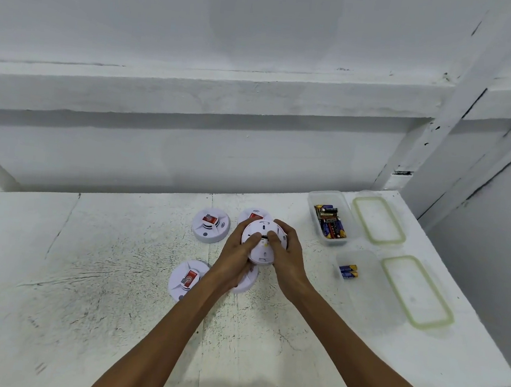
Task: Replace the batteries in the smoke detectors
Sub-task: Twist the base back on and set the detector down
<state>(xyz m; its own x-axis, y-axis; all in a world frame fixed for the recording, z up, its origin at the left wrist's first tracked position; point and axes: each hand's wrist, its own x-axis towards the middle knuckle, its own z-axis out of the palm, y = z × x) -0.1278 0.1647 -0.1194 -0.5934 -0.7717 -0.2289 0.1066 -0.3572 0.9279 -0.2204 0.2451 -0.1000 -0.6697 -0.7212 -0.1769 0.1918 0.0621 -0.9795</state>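
At the near edge of the scuffed white table, two bare forearms reach in from below and meet over the middle of the top. Nearest of the things on it, the near-left detector lies flat with its red-labelled face up, and just right of it a half-hidden detector sits under the left wrist. Above these, lifted off the table, is the smoke detector: a round white disc with no long axis, its plain back turned up towards the camera. The left hand grips its left rim and the right hand its right rim, fingers curled round behind the disc, while both thumbs press beside a small dark opening at the centre of the back. To the right, well apart, a clear near tub holds two blue batteries side by side, long axes running left to right, gold ends to the right; its green-edged near lid lies flat just beside it. Farther back, the far-left detector rests label up, and a rear detector peeks out behind the fingers. Beyond, the far tub carries a heap of batteries, most lying near to far, with the far lid beside it against the white wall
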